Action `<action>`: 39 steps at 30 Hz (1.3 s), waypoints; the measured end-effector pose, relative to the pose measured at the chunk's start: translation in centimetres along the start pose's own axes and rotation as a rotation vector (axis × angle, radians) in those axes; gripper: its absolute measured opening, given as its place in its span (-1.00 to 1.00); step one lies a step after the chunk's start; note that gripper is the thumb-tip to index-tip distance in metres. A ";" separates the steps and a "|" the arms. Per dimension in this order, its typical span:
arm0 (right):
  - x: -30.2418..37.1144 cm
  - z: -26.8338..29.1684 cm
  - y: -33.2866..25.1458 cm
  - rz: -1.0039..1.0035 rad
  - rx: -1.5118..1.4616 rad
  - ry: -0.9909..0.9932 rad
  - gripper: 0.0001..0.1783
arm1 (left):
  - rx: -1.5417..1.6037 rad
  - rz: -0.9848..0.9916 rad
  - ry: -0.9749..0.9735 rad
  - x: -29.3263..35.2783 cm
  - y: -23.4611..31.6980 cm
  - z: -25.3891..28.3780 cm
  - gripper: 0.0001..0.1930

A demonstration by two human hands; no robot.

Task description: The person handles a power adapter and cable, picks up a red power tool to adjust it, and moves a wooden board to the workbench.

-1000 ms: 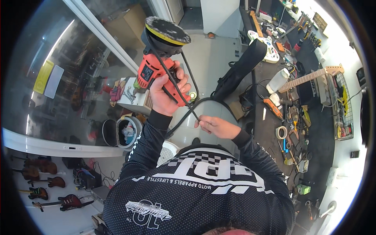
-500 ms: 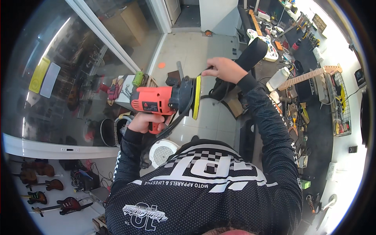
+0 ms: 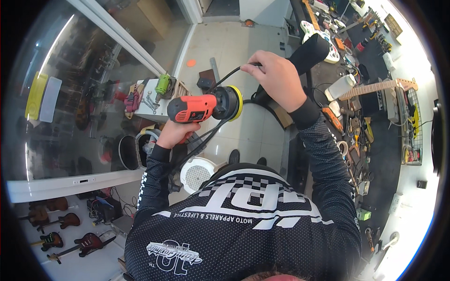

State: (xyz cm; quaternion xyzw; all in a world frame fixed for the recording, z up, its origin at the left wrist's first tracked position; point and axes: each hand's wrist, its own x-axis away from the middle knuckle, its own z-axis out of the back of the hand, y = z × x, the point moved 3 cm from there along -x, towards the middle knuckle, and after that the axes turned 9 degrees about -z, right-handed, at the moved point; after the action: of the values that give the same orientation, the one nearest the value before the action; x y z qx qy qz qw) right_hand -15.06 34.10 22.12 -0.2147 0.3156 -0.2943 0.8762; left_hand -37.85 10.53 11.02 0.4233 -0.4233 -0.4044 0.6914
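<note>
My left hand (image 3: 174, 135) is wrapped around the handle of a red and black electric polisher (image 3: 193, 109), held up in front of my body. A round pad with a yellow rim (image 3: 240, 104) sits on the polisher's black head and faces right. My right hand (image 3: 277, 77) pinches a black cord (image 3: 227, 76) between thumb and fingers, above and to the right of the pad. That cord stretches from the fingertips down behind the polisher's head. Another length of dark cable (image 3: 202, 146) hangs below the tool, past my left wrist.
A cluttered workbench runs along the right, with a white guitar (image 3: 313, 35), a guitar neck (image 3: 372, 89) and a white bottle (image 3: 341, 87). A green power tool (image 3: 162, 84) lies on a small white table at left. Below stands a round white stool (image 3: 188, 174). Glass panels line the left.
My right hand has moved slightly right and up, drawing the cord out into a longer visible span. The polisher has tilted, and its head has shifted a little right.
</note>
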 end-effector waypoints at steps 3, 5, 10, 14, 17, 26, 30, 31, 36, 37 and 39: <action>3.4 -0.4 0.2 -0.056 -0.119 -0.144 -0.73 | 0.138 -0.004 0.091 -2.0 -0.1 -0.8 -0.83; 8.1 -2.0 0.8 -0.198 -0.329 -0.427 -0.77 | 0.363 -0.007 0.120 -3.5 -0.7 -0.6 -0.74; 15.6 -11.5 7.1 -0.386 -0.734 -0.836 -0.72 | 0.698 0.002 0.015 -5.8 0.3 -2.5 -0.65; 8.3 -14.3 14.5 -0.218 -0.384 -0.742 -0.70 | 0.598 -0.032 -0.334 -6.2 2.1 -3.2 -0.68; 4.1 -12.8 12.1 -0.114 -0.079 -0.555 -0.66 | 0.016 0.180 -0.742 -7.0 1.5 -3.0 -0.66; 15.9 -14.8 7.7 -0.373 -0.318 -0.434 -0.73 | -0.314 0.217 -0.325 -10.0 -6.2 -3.5 -0.64; 19.1 -17.1 6.5 -0.575 -0.743 -0.526 -0.75 | 0.401 0.180 -0.063 -10.0 -7.7 -5.6 -0.67; 19.6 -18.3 7.4 -0.645 -0.764 -0.669 -0.75 | 0.639 0.190 -0.133 -10.2 -9.1 -5.8 -0.65; 18.5 -18.9 13.4 -0.518 -0.245 -0.954 -0.70 | 0.855 0.379 -0.418 -9.5 -11.1 -4.5 -0.53; 18.1 -18.5 15.2 -0.361 -0.276 -0.726 -0.68 | 0.748 0.382 -0.454 -9.9 -8.6 -4.5 -0.55; 16.3 -18.2 15.5 -0.201 -0.312 -0.520 -0.66 | 0.534 0.377 -0.712 -11.7 -8.2 -4.9 -0.57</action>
State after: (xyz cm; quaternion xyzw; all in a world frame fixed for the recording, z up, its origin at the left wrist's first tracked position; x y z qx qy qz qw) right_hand -11.27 31.41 -6.46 -0.4447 0.0996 -0.2628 0.8505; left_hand -38.62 19.86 -0.83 0.3374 -0.7919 -0.2691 0.4320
